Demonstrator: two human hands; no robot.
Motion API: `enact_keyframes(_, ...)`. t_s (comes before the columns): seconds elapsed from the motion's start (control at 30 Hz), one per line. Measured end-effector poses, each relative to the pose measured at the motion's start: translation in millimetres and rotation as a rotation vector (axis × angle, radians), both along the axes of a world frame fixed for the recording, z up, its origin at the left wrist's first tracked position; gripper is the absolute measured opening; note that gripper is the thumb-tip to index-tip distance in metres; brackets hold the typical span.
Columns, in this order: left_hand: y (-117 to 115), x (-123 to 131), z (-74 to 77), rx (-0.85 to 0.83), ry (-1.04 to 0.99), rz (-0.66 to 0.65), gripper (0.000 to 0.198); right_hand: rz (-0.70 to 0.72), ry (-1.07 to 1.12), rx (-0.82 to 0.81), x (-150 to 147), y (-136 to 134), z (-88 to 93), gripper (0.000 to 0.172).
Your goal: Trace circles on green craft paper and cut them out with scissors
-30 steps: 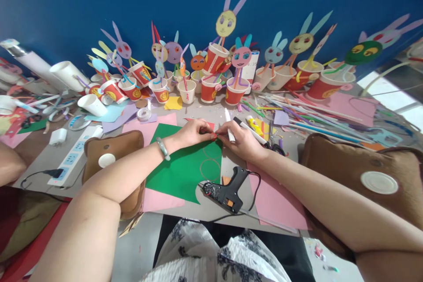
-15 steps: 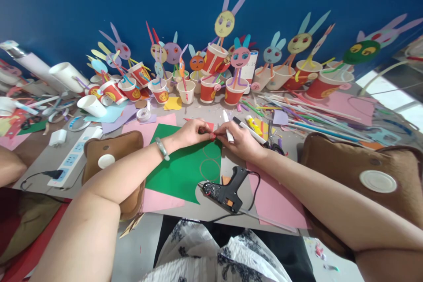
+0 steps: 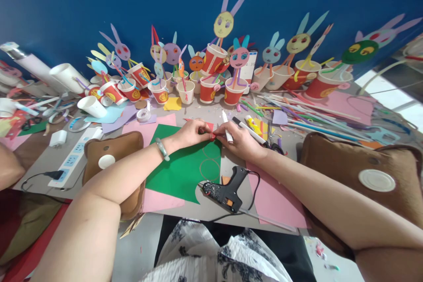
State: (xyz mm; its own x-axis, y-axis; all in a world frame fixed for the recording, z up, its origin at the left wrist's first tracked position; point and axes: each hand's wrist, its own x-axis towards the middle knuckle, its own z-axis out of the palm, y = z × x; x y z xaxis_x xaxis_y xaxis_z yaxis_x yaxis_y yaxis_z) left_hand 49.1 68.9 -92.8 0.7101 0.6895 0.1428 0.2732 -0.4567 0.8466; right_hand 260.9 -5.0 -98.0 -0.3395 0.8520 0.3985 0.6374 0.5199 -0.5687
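Observation:
My left hand (image 3: 191,133) pinches a small red paper piece (image 3: 213,135) at the far edge of a green paper sheet (image 3: 185,168) with drawn circles. My right hand (image 3: 240,140) meets it from the right, fingers closed round a white pen (image 3: 226,124) and touching the same red piece. A pale bracelet (image 3: 162,148) sits on my left wrist. A black glue gun (image 3: 228,190) lies just below the hands, on the near part of the table.
Rows of red and white paper cups with paper rabbit faces (image 3: 211,80) line the blue wall. Straws and sticks (image 3: 307,116) lie at the right. Brown cushions (image 3: 360,172) flank both arms. A power strip (image 3: 71,161) and pink sheets (image 3: 277,198) lie nearby. Another person's arm (image 3: 8,167) shows at left.
Almost nothing has moved; both hands stay together on the red piece, and the view has shifted very slightly.

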Motion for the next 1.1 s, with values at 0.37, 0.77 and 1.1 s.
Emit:
enact_keyframes(0.37, 0.1, -0.5, 2.3, -0.010, 0.023, -0.001, 0.019, 0.001, -0.028, 0.039, 0.1, 0.8, -2.1, 0.011)
enact_keyframes(0.77, 0.6, 0.0, 3.4, -0.001, 0.023, -0.004, 0.021, -0.020, -0.012, 0.064, -0.4, -1.9, 1.8, 0.011)
enact_keyframes(1.1, 3.7, -1.3, 4.6, 0.035, 0.095, 0.000, 0.020, -0.018, -0.019, 0.212, -0.5, -3.6, 5.6, 0.014)
